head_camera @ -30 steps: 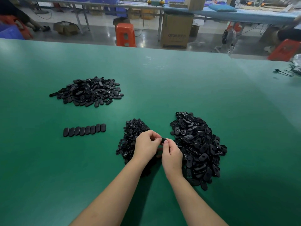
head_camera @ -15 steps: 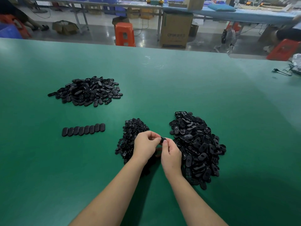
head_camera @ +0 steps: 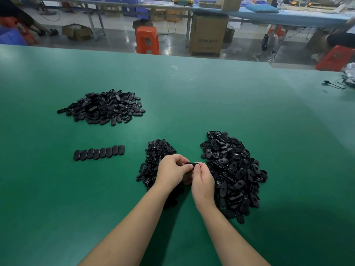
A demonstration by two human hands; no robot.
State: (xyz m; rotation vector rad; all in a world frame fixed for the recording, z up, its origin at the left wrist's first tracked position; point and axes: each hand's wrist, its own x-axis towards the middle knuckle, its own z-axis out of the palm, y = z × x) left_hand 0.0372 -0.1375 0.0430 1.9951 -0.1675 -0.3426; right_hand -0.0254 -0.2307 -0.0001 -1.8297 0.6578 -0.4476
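Left hand and right hand are both pinching one black oval plastic shell; eight-piece row is lying finished, large loose-shell heap remaining.

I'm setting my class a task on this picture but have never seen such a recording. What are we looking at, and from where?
No machine here: a person works with two bare hands. The camera, worn on the head, looks forward and down, so both arms enter from below. The left hand and right hand pinch one small black oval plastic piece above the green table. On it lie a large heap of black oval shells on the right, a heap of smaller black parts beside the left hand, another heap of black ovals far left, and a row of black ovals.
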